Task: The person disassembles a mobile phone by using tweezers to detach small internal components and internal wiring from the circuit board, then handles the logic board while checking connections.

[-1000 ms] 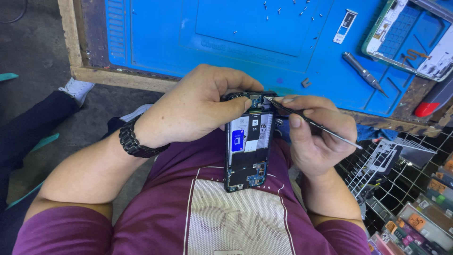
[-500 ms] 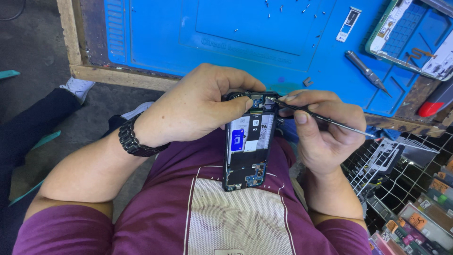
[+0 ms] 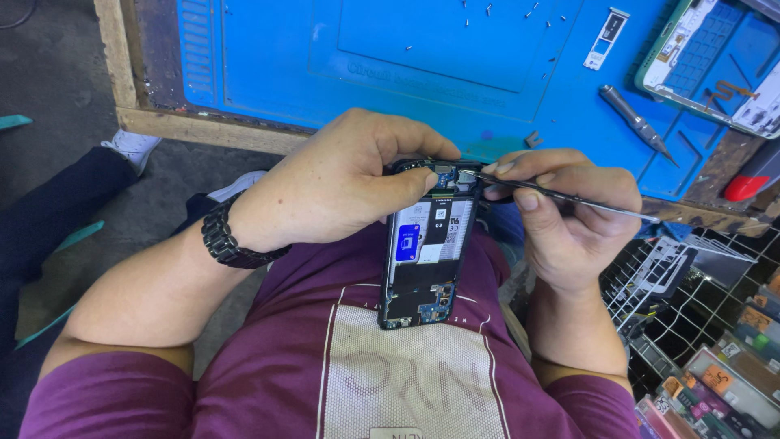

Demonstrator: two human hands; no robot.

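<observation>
Over my lap, just short of the blue mat [image 3: 268, 57], my left hand [image 3: 341, 187] is wrapped around the top of an opened phone [image 3: 429, 244], thumb pressed across its upper edge. My right hand [image 3: 569, 219] pinches thin tweezers [image 3: 561, 193], their tips resting on the small parts at the phone's top end. I'd judge steadiness matters most: brace both wrists against my body, keep the phone from rocking, and work the tips lightly so they don't skid onto the board. A screwdriver [image 3: 638, 123] and loose screws [image 3: 487, 10] lie on the mat.
</observation>
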